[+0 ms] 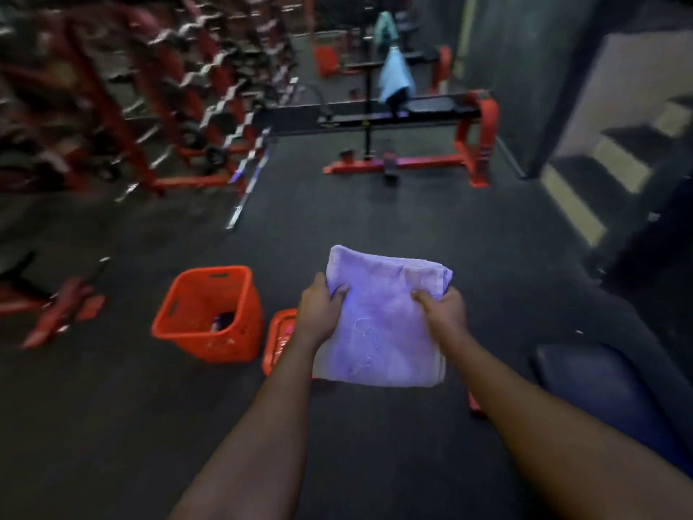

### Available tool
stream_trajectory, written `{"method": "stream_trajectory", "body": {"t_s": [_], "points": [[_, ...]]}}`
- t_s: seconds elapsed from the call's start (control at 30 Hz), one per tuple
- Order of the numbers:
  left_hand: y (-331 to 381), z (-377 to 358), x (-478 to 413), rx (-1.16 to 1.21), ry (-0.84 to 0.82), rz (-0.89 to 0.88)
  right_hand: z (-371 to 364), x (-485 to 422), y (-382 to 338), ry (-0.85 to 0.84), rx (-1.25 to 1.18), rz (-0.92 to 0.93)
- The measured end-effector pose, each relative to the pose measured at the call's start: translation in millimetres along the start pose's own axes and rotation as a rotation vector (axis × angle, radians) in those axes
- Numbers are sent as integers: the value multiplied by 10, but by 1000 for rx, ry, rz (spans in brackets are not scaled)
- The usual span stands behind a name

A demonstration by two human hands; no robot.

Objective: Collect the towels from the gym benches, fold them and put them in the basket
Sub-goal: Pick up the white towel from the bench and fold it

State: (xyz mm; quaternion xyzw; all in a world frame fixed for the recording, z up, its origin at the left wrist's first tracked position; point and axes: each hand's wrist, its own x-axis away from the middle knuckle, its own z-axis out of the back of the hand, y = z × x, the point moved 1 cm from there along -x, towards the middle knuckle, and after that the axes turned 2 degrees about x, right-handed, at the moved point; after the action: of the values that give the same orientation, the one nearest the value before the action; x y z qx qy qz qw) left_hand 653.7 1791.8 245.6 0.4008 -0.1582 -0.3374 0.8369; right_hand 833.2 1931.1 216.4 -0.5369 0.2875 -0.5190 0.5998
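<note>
I hold a folded lavender towel (382, 324) in front of me above the dark floor. My left hand (322, 313) grips its left edge and my right hand (442, 309) grips its right edge. To the left on the floor stands an orange basket (240, 332) with something dark and purple inside. A second orange basket (279, 343) sits right beneath the towel, mostly hidden by my left hand and the towel. Farther off, a light blue towel (393, 76) hangs on a black and orange bench (431, 110), and a teal towel (386, 30) hangs behind it.
Red weight racks (150, 106) with blurred dumbbells fill the left side. A dark padded bench (600, 388) is at my right. Steps with yellow edges (600, 174) rise at the far right. An orange frame foot (60, 313) lies at the left.
</note>
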Motion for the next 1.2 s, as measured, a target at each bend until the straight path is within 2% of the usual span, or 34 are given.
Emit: {"method": "stream_trajectory", "body": {"t_s": [0.13, 0.27, 0.43, 0.53, 0.77, 0.87, 1.2], "points": [[-1005, 1243, -67, -35, 155, 101, -1584, 272, -344, -197, 12, 81], [-1866, 2308, -224, -17, 215, 167, -2974, 526, -538, -293, 21, 103], [-2608, 3188, -523, 35, 257, 248, -4266, 675, -801, -369, 70, 138], [-3092, 3553, -901, 25, 220, 327, -4965, 551, -940, -396, 93, 145], [-4201, 3964, -2204, -22, 175, 393, -6582, -284, -887, -410, 168, 104], [-4956, 3953, -3241, -39, 102, 457, -7516, -996, -671, -391, 196, 12], [-6542, 3148, -4888, -16, -163, 527, -8705, -2182, 363, -263, 407, -258]]}}
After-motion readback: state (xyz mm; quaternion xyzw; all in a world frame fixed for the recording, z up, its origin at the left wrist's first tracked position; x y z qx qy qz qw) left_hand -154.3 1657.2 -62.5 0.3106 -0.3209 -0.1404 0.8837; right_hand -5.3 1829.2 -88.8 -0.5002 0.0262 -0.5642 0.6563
